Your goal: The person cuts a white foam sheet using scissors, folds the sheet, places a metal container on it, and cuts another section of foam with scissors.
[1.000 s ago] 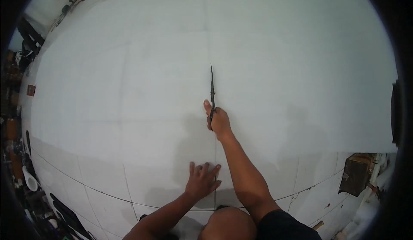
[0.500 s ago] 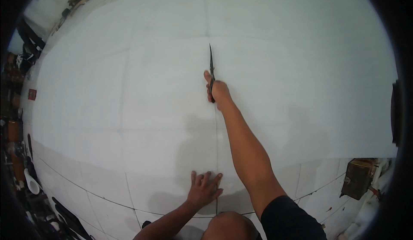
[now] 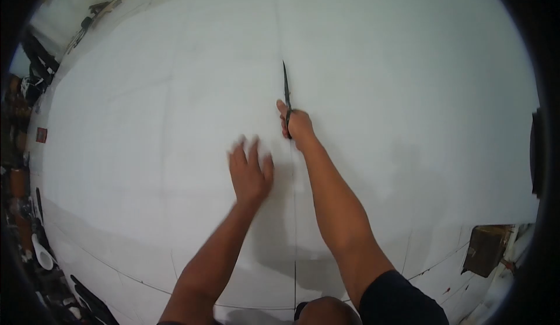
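A large white sheet (image 3: 373,80) covers most of the tiled floor, and a straight cut line runs through it from the near edge up to my right hand. My right hand (image 3: 298,125) grips a pair of dark scissors (image 3: 286,83), whose blades point away from me over the sheet. The blades look closed or nearly so. My left hand (image 3: 251,173) is over the sheet, left of the cut line, with fingers spread and slightly blurred. It holds nothing; whether it touches the sheet I cannot tell.
A worn box (image 3: 485,249) stands on the floor at the lower right. Along the left lie a small red packet (image 3: 41,135), a white spoon-like object (image 3: 42,254) and assorted clutter. A dark object (image 3: 535,153) sits at the right edge. Bare tiles (image 3: 256,299) show nearest me.
My left hand has moved forward from the near edge of the sheet to beside the cut line. My right hand and the scissors have stayed almost in place.
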Motion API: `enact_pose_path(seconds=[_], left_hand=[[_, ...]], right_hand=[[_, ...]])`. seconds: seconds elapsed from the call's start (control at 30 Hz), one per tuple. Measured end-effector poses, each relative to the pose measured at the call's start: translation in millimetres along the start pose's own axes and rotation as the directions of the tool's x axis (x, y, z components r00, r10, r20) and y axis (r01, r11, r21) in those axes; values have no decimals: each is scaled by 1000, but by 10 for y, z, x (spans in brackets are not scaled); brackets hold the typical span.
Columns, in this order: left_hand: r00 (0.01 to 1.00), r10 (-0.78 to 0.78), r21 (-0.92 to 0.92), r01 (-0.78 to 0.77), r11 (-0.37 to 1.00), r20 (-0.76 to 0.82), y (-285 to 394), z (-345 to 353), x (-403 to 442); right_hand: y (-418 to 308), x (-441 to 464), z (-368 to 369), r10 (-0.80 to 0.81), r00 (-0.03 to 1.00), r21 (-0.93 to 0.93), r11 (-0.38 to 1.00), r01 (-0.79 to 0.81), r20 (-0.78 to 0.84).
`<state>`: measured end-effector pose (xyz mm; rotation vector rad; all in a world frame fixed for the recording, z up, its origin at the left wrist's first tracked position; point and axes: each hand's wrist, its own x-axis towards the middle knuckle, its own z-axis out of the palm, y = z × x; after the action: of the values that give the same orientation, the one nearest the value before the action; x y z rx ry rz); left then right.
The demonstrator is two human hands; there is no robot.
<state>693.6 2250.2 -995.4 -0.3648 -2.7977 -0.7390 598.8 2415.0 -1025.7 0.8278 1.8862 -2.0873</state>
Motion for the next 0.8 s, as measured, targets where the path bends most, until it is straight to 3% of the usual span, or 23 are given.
enact_pose_path(seconds=[0.07, 0.1, 0.17, 0.27, 0.43, 0.47, 0.67, 0.8], left_hand=[[994, -55, 225, 74, 972, -90, -164, 350, 552], [994, -59, 206, 77, 976, -94, -157, 454, 615], [977, -207, 254, 189, 949, 46, -188, 566, 628], [965, -246, 216, 222, 951, 91, -196, 540, 665], [941, -290, 229, 247, 941, 176, -204, 484, 732], [935, -303, 219, 261, 940, 184, -223, 488, 782], [917, -318, 266, 252, 930, 241, -324, 562, 842], [906, -319, 304, 233, 924, 276, -389, 565, 831]], right_hand=[[-129, -96, 62, 10, 1000, 27, 1000, -10, -17], [-170, -142, 51, 43, 999, 65, 997, -41, -31], [-199, -117, 35, 56, 998, 55, 997, -54, -37], [-193, -53, 26, 62, 998, 8, 998, -62, -20], [-236, -65, -7, 162, 985, 150, 974, -169, 61], [-145, -33, 12, 124, 992, 53, 991, -126, 32], [-556, 310, 167, 194, 981, 133, 972, -196, 25], [-614, 755, 244, 157, 987, -4, 988, -157, -30]])
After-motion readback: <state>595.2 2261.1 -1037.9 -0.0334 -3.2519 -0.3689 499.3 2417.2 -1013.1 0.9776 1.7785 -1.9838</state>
